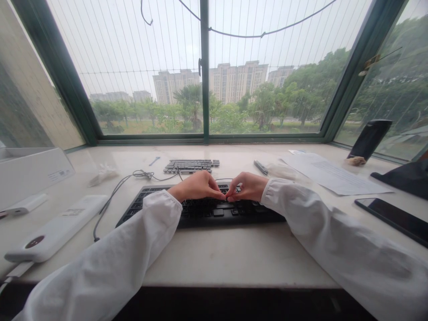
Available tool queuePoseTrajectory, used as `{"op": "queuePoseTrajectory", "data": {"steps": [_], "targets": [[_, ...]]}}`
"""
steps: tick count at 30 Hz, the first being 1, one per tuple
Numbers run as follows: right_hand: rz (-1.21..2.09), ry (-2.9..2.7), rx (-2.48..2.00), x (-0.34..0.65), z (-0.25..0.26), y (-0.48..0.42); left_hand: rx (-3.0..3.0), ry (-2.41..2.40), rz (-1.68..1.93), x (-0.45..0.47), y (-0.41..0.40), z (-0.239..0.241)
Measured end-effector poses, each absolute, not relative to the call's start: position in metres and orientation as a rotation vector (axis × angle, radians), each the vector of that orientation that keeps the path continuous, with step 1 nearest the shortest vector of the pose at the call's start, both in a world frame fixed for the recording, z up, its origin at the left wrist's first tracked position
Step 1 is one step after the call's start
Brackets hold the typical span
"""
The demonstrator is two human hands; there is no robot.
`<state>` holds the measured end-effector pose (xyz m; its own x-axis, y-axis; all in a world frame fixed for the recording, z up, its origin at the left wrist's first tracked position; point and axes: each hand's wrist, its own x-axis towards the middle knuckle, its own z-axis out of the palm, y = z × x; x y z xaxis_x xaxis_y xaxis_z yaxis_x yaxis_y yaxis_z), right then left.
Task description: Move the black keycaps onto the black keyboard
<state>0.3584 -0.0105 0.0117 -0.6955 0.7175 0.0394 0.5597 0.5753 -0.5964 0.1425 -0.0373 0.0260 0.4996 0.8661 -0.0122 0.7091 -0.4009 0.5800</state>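
A black keyboard (pixel 200 221) lies on the white sill, with both my hands meeting over its right-hand part. My left hand (pixel 197 186) is pinched, its fingertips low over the keys. Facing it, my right hand (pixel 249 186) pinches too, its fingertips touching or almost touching those of the left. Whatever sits between the fingertips is too small to make out. Behind the keyboard rests a block of loose dark keycaps (pixel 190 166) set out in rows. The hands hide part of the keyboard's top rows.
A white power bank (pixel 60 227) and white box (pixel 33 167) stand left, near a dark cable (pixel 112 196). A small blue tool (pixel 154 161) lies behind. On the right are a marker-like stick (pixel 260 167), paper sheets (pixel 334 174), a flat phone (pixel 394 218) and an upright phone (pixel 369 139).
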Motion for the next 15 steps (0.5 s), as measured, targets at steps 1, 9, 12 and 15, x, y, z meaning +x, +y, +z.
{"op": "queuePoseTrajectory", "data": {"steps": [1,9,12,15], "targets": [[0.819,-2.533,-1.060,0.3584,0.0120,-0.0111,2.190,1.295,0.411,0.1430,-0.0360,0.0233],[0.849,-2.582,-1.121,0.3581,0.0178,-0.0103,2.154,1.263,0.459,0.1446,-0.0293,0.0142],[0.851,-2.603,-1.134,0.3566,0.0199,-0.0104,2.181,1.247,0.414,0.1467,-0.0307,0.0151],[0.838,-2.603,-1.150,0.3558,0.0182,-0.0107,2.183,1.257,0.394,0.1487,-0.0316,0.0149]]}}
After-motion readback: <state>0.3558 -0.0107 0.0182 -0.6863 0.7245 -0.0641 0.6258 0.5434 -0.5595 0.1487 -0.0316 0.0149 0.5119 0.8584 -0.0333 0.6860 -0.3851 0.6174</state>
